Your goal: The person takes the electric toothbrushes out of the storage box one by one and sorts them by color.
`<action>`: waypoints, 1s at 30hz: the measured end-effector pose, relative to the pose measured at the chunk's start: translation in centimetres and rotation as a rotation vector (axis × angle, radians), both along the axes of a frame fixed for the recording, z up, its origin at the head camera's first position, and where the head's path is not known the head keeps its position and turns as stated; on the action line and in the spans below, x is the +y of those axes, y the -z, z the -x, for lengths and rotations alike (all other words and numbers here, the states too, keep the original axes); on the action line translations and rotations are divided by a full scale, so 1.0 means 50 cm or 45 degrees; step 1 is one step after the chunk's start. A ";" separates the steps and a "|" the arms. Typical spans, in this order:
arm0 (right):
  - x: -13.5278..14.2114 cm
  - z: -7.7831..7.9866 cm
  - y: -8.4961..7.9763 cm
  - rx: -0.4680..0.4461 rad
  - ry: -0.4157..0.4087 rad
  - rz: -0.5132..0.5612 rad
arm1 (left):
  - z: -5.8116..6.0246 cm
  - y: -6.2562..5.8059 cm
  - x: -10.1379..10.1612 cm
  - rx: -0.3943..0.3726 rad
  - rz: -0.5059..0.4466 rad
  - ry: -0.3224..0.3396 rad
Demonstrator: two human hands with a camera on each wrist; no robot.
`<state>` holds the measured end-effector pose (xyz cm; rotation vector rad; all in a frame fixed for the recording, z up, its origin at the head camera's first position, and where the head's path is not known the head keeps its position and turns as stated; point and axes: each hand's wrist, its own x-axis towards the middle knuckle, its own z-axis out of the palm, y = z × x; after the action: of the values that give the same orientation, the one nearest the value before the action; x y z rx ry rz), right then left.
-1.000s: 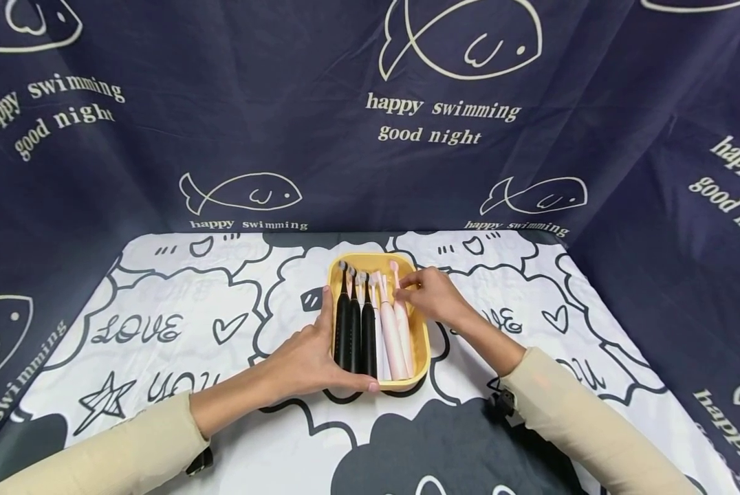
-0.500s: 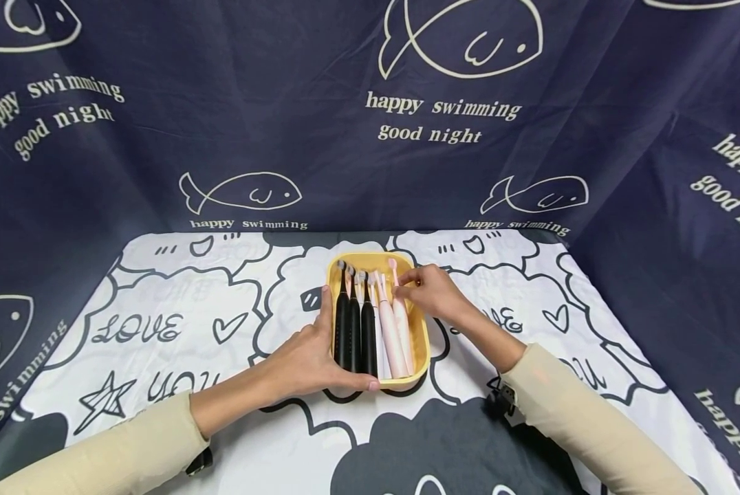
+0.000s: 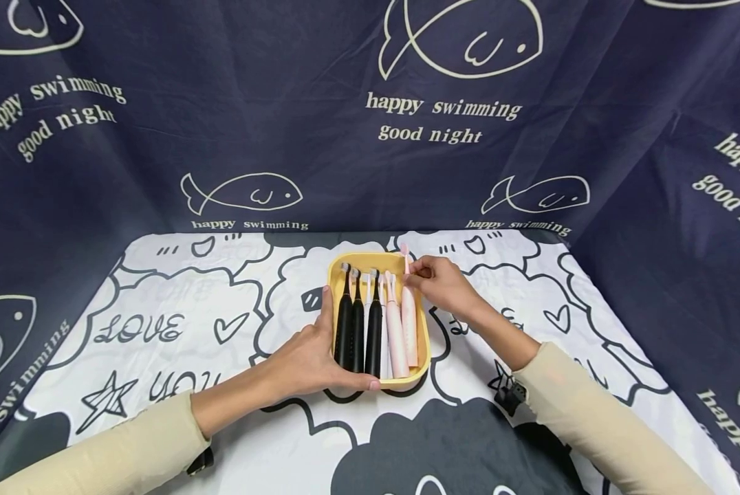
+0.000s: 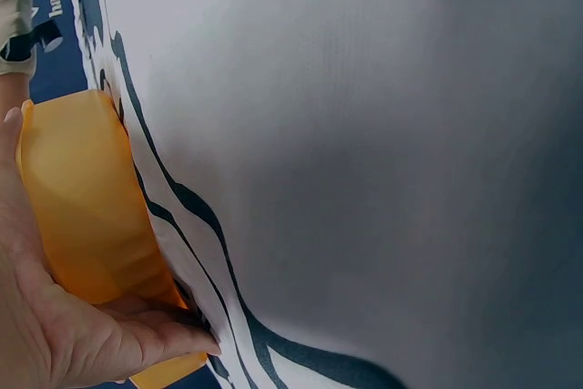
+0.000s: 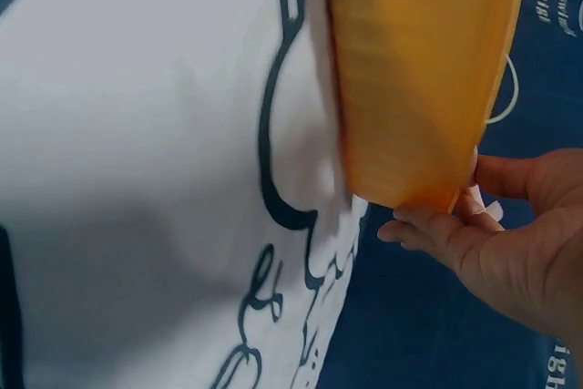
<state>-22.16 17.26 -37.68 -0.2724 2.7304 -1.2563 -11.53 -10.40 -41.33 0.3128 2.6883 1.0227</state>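
A yellow plastic basket (image 3: 370, 260) stands on the patterned cloth, with electric toothbrushes lying side by side in it. My left hand (image 3: 309, 355) holds its near left corner, thumb along the near rim and fingers along the left wall (image 4: 86, 189). Between thumb and fingers, my right hand (image 3: 442, 283) pinches the neck of a pink electric toothbrush (image 3: 409, 330) at the basket's right side. That brush head sticks up over the far rim. Another pink electric toothbrush (image 3: 396, 340) lies just left of it. Black electric toothbrushes (image 3: 344, 330) fill the left side, with paler ones partly hidden between.
White cloth with black cartoon drawings (image 3: 227, 302) covers the table on both sides of the basket. Dark blue fabric (image 3: 333, 117) with fish prints hangs behind and at both sides. A black wrist device (image 3: 509, 397) shows under the right sleeve.
My right hand has moved slightly away and right, drawing the pink toothbrush with it toward the far right corner. The neighbouring brushes have shifted a little right. My left hand stays put.
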 end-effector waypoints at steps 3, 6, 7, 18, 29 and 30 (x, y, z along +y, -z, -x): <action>0.004 -0.002 -0.009 -0.006 0.007 0.011 | 0.000 0.002 -0.001 0.006 -0.006 0.003; 0.008 -0.006 -0.014 -0.007 0.013 0.010 | -0.001 0.002 -0.002 0.009 -0.006 0.008; 0.009 -0.007 -0.016 -0.005 0.016 0.007 | -0.001 0.003 -0.002 0.009 -0.009 0.010; 0.020 -0.029 -0.028 0.049 -0.005 0.000 | -0.001 0.005 -0.002 0.005 -0.016 0.012; 0.026 -0.049 -0.028 -0.079 -0.106 0.328 | -0.001 0.001 -0.002 0.007 0.000 0.005; 0.026 -0.051 -0.029 -0.079 -0.115 0.342 | -0.001 0.001 -0.001 0.006 -0.002 0.006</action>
<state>-19.61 18.55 -36.22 -0.3709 2.4651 -1.5769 -11.49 -10.48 -41.38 0.3216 2.6900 1.0239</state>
